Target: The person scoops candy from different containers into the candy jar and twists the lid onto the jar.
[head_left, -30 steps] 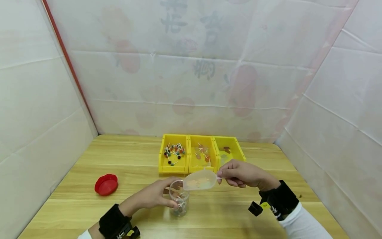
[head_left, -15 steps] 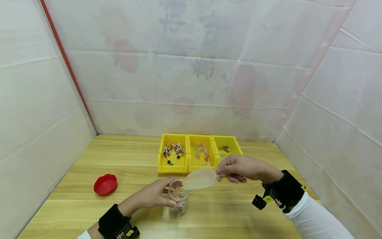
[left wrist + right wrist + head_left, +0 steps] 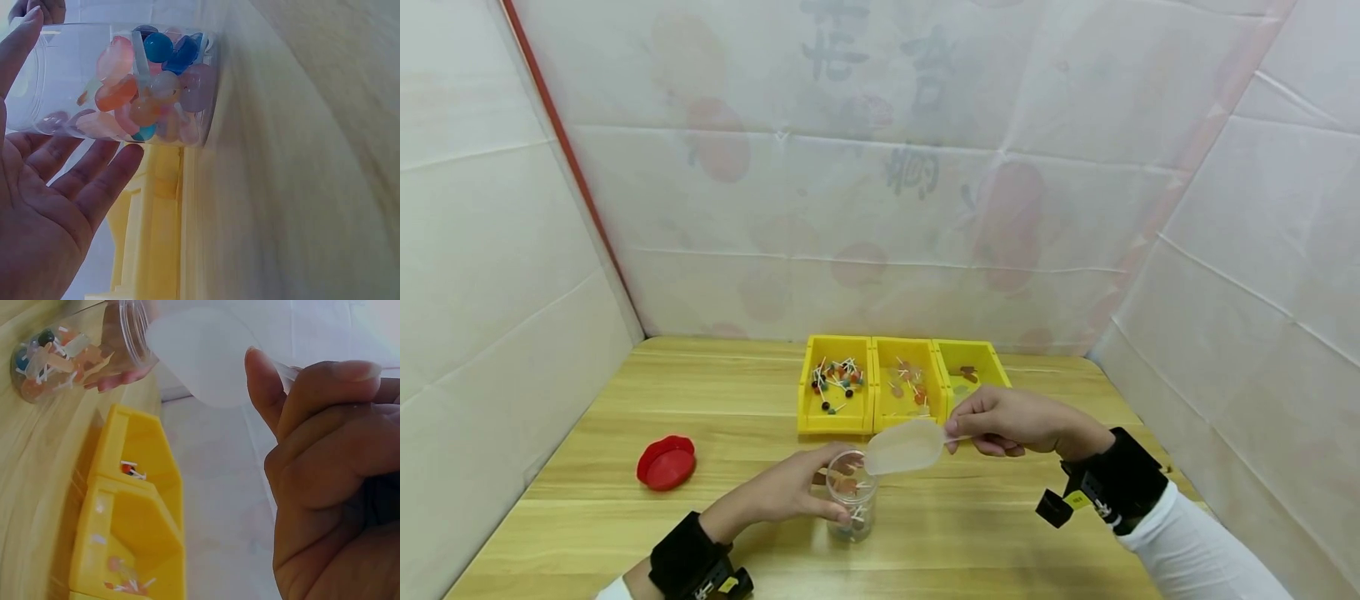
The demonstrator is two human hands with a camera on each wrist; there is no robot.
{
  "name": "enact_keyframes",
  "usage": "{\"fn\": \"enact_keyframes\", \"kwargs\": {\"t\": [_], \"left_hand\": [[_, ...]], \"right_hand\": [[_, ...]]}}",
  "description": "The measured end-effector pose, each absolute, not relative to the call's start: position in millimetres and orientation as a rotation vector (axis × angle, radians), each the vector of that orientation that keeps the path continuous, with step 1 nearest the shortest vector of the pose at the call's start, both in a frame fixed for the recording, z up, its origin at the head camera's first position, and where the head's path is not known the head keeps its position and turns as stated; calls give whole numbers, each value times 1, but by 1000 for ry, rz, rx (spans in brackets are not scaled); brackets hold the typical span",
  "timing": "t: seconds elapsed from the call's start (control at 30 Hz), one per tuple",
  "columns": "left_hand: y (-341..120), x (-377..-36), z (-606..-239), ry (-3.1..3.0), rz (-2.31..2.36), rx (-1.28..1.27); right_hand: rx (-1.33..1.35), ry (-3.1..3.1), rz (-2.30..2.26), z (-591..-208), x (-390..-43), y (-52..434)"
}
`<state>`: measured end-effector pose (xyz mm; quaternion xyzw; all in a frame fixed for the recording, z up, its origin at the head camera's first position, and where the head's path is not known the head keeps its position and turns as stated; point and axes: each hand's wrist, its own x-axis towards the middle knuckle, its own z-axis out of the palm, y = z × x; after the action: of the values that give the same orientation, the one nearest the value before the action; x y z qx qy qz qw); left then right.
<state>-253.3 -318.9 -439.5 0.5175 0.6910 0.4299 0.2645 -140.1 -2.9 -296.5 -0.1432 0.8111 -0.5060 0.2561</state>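
**Scoop held at the mouth of a steadied jar**

A clear plastic jar is stood upright on the wooden table, toward the middle of its near edge, and is partly filled with lollipops. The jar is cupped by the left hand, whose fingers are wrapped around its side. A translucent scoop is gripped by its handle in the right hand, its bowl held at the jar's rim. Three yellow bins are set side by side near the table's far edge, with sweets seen inside. A red lid is laid near the left edge, well apart from the jar.
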Motion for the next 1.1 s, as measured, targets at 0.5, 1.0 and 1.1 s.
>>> {"fn": "enact_keyframes", "kwargs": {"t": [0.5,1.0,1.1], "left_hand": [[-328,-266,-436,1809,1148,1442],[-330,-290,-425,2311,1467,1294],[-327,-296,-426,2426,1523,1161]], "right_hand": [[-189,2020,-1759,-335,-151,3],[-62,1916,-1925,-374,-174,-30],[-7,1890,-1959,-381,-179,-41]]}}
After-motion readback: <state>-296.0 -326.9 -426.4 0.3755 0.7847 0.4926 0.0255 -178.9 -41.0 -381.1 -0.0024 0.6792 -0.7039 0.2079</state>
